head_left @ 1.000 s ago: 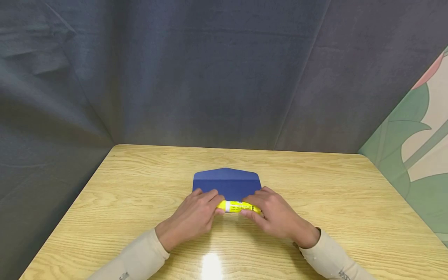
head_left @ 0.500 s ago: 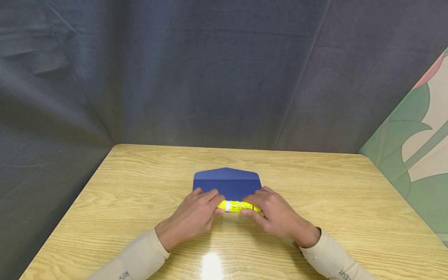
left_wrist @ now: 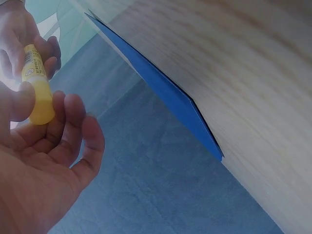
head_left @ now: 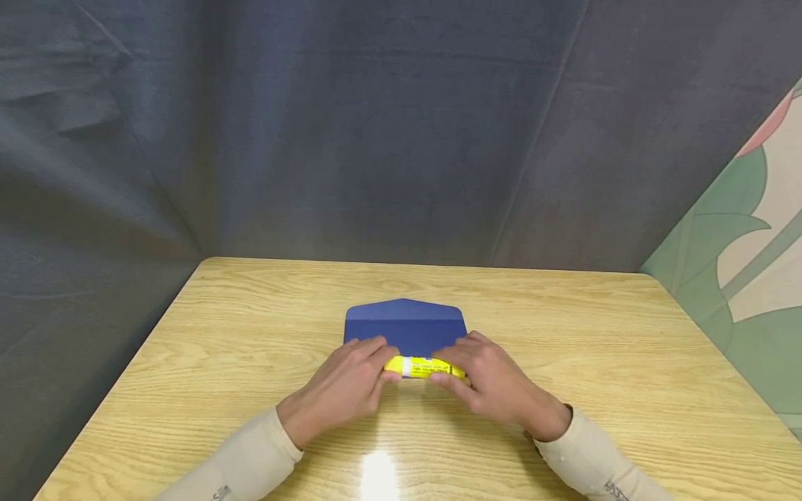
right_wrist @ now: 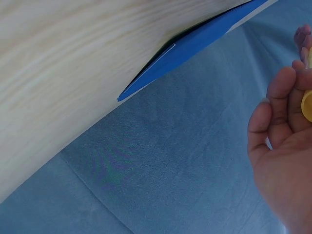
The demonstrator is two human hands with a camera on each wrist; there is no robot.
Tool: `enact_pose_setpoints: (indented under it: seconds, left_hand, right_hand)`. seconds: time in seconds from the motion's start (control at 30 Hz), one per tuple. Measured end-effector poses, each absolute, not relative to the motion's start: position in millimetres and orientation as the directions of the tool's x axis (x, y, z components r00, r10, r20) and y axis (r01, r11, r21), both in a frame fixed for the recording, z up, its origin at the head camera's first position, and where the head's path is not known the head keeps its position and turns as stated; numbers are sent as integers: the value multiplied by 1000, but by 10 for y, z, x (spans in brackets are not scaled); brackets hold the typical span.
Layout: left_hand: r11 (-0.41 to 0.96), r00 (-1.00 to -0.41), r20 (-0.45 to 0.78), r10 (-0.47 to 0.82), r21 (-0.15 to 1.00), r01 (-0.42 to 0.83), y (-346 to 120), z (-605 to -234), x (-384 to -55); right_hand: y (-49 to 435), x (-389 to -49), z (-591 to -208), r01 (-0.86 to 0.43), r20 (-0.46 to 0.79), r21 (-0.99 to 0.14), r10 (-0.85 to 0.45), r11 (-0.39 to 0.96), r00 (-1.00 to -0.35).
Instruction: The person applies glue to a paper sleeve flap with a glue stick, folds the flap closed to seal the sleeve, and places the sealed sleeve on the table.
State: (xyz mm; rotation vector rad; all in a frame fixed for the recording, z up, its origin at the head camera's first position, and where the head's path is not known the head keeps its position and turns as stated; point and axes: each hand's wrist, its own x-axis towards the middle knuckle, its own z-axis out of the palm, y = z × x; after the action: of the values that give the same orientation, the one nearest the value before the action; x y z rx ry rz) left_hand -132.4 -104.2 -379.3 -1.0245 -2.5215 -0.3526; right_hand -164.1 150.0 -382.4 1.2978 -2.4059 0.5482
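A yellow glue stick [head_left: 426, 367] with a white band and printed label lies level between my two hands, raised above the table. My left hand [head_left: 344, 381] pinches its left end, the cap side, between thumb and fingers. Around the right end of the barrel, my right hand [head_left: 495, 383] holds on with thumb below and fingers above. Beyond the hands, a dark blue envelope [head_left: 407, 337] rests on the table, its flap unfolded away from me and its near part hidden. In the right wrist view, the round yellow end of the glue stick [right_wrist: 307, 105] shows at the right edge.
The wood-grain table [head_left: 250, 320] extends around the envelope on all sides. A dark cloth curtain [head_left: 376, 139] hangs behind its far edge and along the left. At the right is a panel with a leaf pattern [head_left: 739, 278].
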Motion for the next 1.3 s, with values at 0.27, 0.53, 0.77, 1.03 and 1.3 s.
enact_pose_setpoints:
  seconds: [0.27,0.53,0.77,1.03,1.3]
  left_hand:
    - [680,-628,467,623,74,729,-1042,-3804,-1338]
    - [675,-617,462,637,52,736,-1052,-3822,-1339]
    - [680,-597,479,644,0,733,-1056,-3815,-1339]
    - [693,-589,495,639,-38,720,-1053,-3806,-1334]
    - [688,-559,532,636,-63,723,-1052,-3802,-1336]
  right_hand:
    - [1503,-1646,-3822,-850,484,-154,-711,505,-510]
    - [1498,-1648,-3844,-856,491,-142,-715,498,-498]
    - [1491,-1627,-3844,-839,464,-153,-712,522,-527]
    - [1483,-1609,-3807,-826,428,-195,-712,529,-557]
    - [1499,-1610,-3807,-816,403,-231,-711,530,-576]
